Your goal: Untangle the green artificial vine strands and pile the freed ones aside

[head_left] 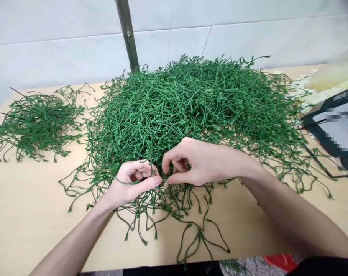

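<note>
Loosely, green stems [200, 232] reach the table edge [151, 261].

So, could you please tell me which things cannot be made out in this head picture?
- Head view: what exactly the left hand and right hand hold; thin stems tangle there and fingers cover them.
- Head view: foot of the metal post, behind the large green heap.
- Head view: the print on the dark package, pixelated; right edge cuts the package.

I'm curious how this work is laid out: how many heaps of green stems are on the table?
2: a large heap in the middle and a small heap at the left. More could lie out of view.
</note>
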{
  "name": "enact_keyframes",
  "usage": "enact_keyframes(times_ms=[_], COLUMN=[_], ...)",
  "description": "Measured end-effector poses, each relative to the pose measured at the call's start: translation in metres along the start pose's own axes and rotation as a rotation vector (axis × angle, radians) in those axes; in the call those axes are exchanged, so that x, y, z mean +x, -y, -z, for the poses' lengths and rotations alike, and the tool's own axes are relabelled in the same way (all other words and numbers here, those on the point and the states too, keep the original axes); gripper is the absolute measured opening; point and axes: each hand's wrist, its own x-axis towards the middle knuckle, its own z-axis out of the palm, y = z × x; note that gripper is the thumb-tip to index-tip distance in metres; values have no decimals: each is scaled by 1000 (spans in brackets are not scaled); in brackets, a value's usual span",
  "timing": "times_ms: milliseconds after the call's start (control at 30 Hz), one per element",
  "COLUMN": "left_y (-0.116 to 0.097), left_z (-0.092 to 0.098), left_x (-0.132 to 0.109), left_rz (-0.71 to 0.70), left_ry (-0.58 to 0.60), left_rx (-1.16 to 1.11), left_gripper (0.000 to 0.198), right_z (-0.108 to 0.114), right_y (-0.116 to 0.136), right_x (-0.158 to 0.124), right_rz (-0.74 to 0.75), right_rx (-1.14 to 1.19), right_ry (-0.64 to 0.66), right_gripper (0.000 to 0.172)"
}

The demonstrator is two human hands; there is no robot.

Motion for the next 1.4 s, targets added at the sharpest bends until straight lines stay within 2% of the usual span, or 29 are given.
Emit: enact_keyframes(times_ms=[167,300,400,500,600,700,833,967,1067,1133,1233,1333,1400], left_y=[6,4,1,1,3,4,6,11,13,11,6,6,9], left_z=[3,2,0,0,1,1,2,6,8,9,9,9,9], left_x=[-2,-2,0,0,-2,-3,-3,-4,-7,-7,-7,-8,-9], left_rz=[8,40,-12,-92,-105,-98,-105,-119,-79,-71,-101,-108,-106], left_ry=[47,78,86,125,178,173,146,151,135,134,163,242,173], left_rx=[-33,17,131,264,335,372,349,221,121,68,109,168,167], left_gripper=[15,24,30,31,35,39,44,46,43,42,48,61,62], right_z=[0,0,-1,-1,-3,-5,-5,-7,-14,-20,-30,-35,-37], right_y=[1,1,1,2,5,8,9,8,8,7,5,1,-2], right_x=[-1,-3,-4,-4,-3,-4,-5,-3,2,6,12,18,21], right_rz=[35,105,132,112,27,-26,-9,75,85,105,130,98,103], right_rx=[-25,-95,-95,-90,-112,-159,-175,24,171,265,421,559,639], right_ry=[2,-55,-77,-38,53,100,111,85,-24,-71,-64,-87,-114], right_gripper=[11,8,9,10,12,17,24,38,49,49,48,63,70])
